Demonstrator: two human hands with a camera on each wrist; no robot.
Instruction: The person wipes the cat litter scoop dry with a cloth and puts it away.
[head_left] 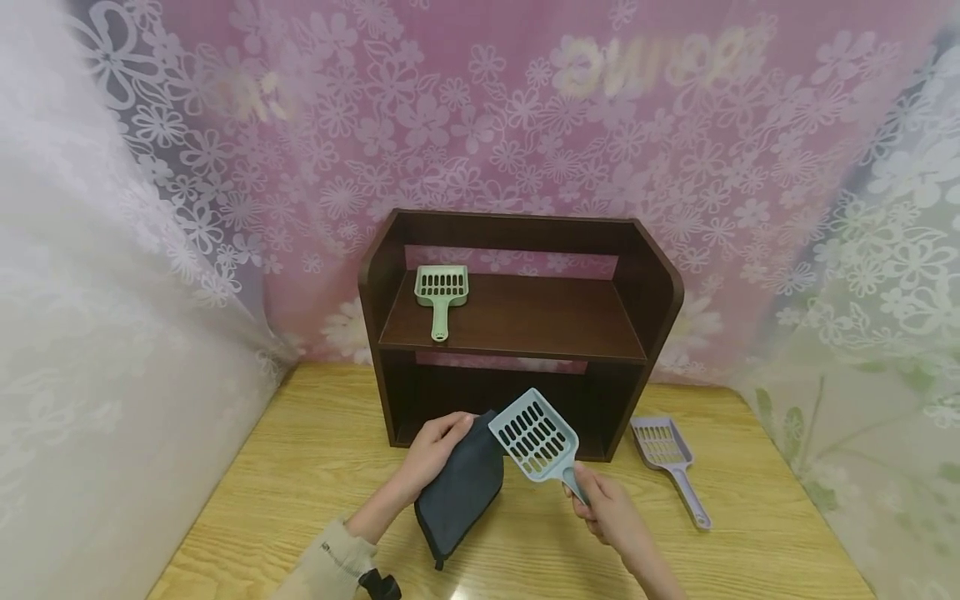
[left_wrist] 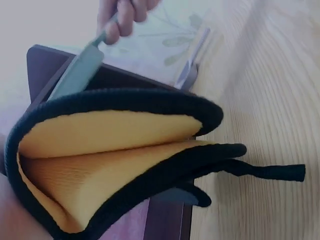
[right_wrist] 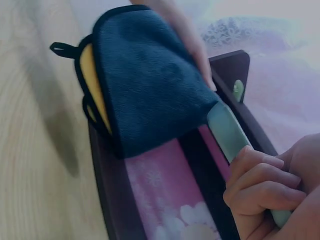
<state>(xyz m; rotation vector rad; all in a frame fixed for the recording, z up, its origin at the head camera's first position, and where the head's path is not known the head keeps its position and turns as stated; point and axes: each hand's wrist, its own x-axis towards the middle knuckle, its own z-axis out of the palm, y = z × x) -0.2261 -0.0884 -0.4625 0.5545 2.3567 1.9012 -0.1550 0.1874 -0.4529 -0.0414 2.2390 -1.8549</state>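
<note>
In front of the dark wooden shelf [head_left: 551, 312], over the pale worktop [head_left: 300, 475], I have two things held up, one in each hand. My left hand [head_left: 433, 450] has its grip clamped on the upper edge of a dark blue cloth [head_left: 461, 483], which slants down toward the near side. From the left wrist I see its yellow underside, folded in on itself, with dark edging and a hanging loop.

My right hand [head_left: 609, 507] has its grip closed round the handle of a light blue slotted scoop [head_left: 536, 437], fingers curled about it. The scoop's head points up and left, in front of the shelf's lower compartment, one front corner right at the cloth; whether they touch I cannot tell.

A green scoop [head_left: 441, 302] lies at the left of the upper board, handle toward me. On the worktop, just right of the shelf, lies a purple scoop [head_left: 680, 468], handle pointing toward the near right. A flowered curtain [head_left: 480, 150] hangs behind.
</note>
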